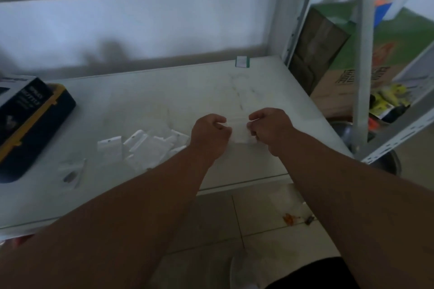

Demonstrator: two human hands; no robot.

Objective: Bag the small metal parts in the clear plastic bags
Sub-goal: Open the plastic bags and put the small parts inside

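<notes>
Over the white table [164,91], my left hand [209,134] and my right hand [270,128] pinch the two sides of one small clear plastic bag [239,130] held between them. Both hands have curled fingers. Whether a metal part is inside that bag I cannot tell; the view is blurred. A pile of several clear bags [150,148] lies on the table just left of my left hand. One bag with a small dark metal part [70,175] lies apart near the front left edge.
A dark blue and yellow case [35,124] with a box on it sits at the table's left edge. A small green-edged card [243,61] stands at the back. Shelf posts [362,65] and cardboard boxes [328,54] stand to the right. Tiled floor lies below.
</notes>
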